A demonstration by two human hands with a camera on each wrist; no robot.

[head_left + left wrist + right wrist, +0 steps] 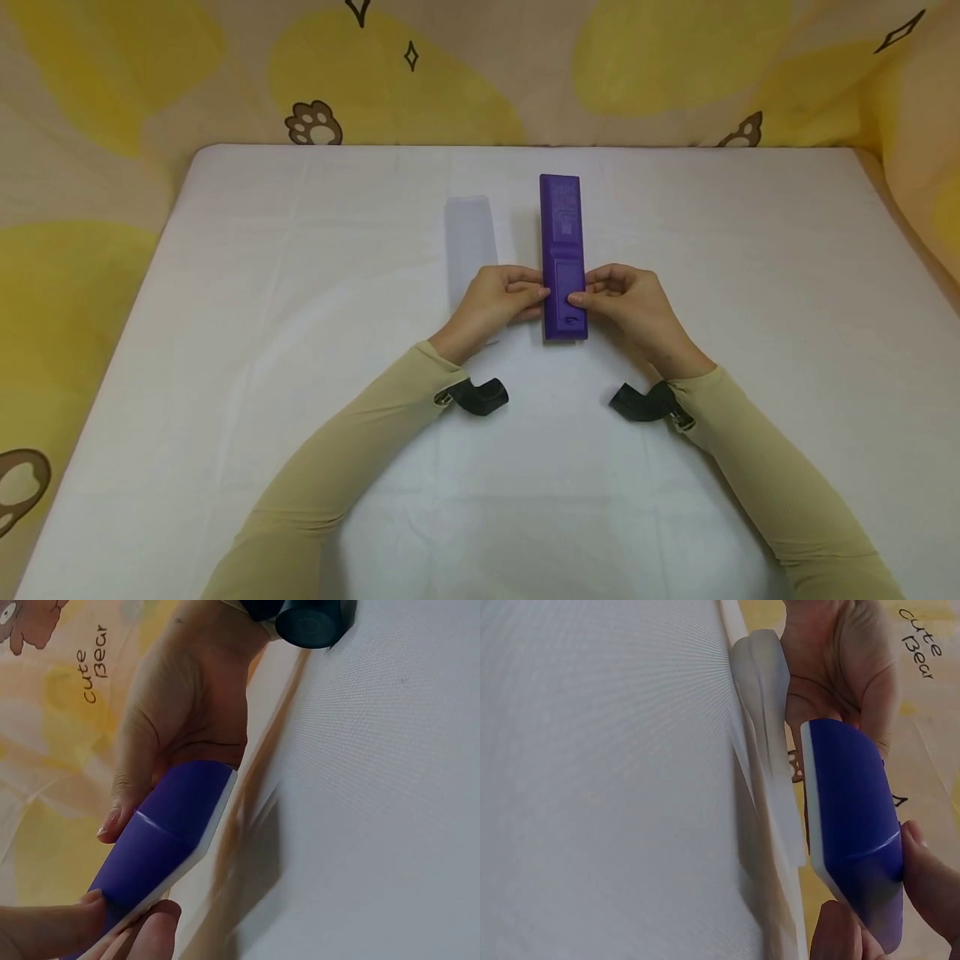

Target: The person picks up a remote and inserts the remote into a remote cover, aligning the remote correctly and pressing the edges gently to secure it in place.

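We see a purple remote control [562,250] lying face down on the white tablecloth [300,333], its long axis running away from the person, a little beyond the middle of the table. Both hands meet at its near end, over the battery cover. The left hand [497,302] has its fingers curled against the left edge of the remote, the thumb laid on the back panel. The right hand [626,300] holds the right edge in the same way, its thumb pressing on the battery cover; in the right wrist view that thumb [930,877] sits on the purple back just beside the seam. A translucent silicone sleeve [470,242] lies flat on the cloth just left of the remote, partly under the left hand. Behind the table hangs a yellow patterned fabric [450,75] with paw prints.
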